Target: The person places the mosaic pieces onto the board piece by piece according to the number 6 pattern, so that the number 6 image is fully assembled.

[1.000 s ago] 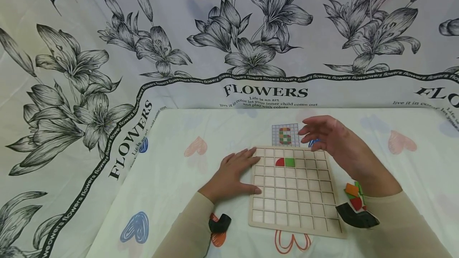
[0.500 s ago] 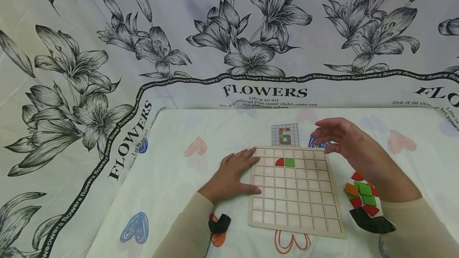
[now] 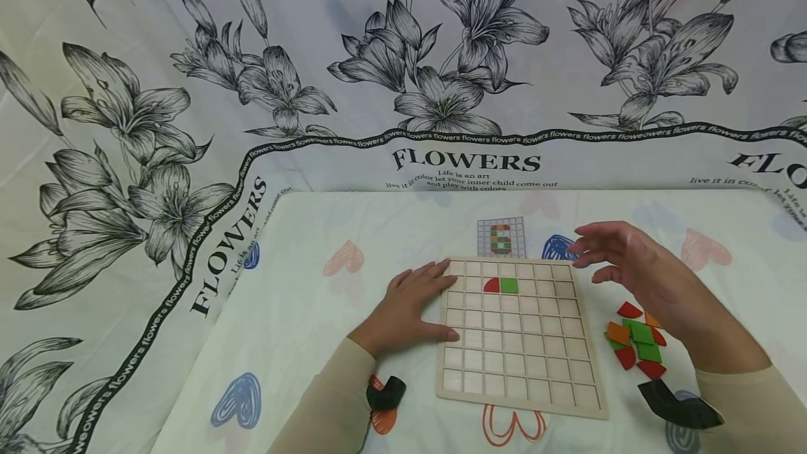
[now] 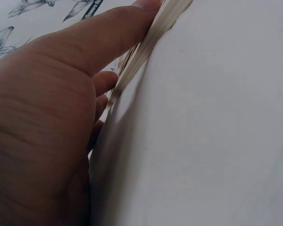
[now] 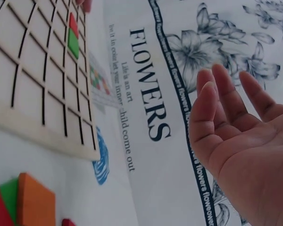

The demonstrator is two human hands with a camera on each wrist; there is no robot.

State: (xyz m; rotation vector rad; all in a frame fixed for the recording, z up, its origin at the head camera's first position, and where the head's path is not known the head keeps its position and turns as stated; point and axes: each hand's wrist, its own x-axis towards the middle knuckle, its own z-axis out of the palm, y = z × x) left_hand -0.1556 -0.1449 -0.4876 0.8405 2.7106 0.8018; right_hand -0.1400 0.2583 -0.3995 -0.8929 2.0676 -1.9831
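Observation:
A wooden grid board (image 3: pixel 517 342) lies on the table. In its second row sit a red quarter-round tile (image 3: pixel 492 286) and a green square tile (image 3: pixel 508 286), side by side. My left hand (image 3: pixel 406 310) rests at the board's left edge, fingers spread, thumb and fingertips over the rim; the left wrist view shows the thumb (image 4: pixel 108 35) lying along the board's side. My right hand (image 3: pixel 643 275) hovers beyond the board's upper right corner. Its fingers (image 5: pixel 233 92) are loosely bent with nothing between them. Below it lies a pile of loose red, green and orange tiles (image 3: pixel 639 333).
A printed pattern card (image 3: pixel 501 237) with a coloured figure on a grid lies behind the board. The tablecloth (image 3: pixel 315 342) is white with printed hearts. A flower-print curtain (image 3: pixel 353 90) rises behind the table. Black bands (image 3: pixel 679 405) show at both wrists.
My right hand has moved right and toward me, away from the board's top edge, uncovering more of the tile pile. The left hand, the board and its two tiles stay put.

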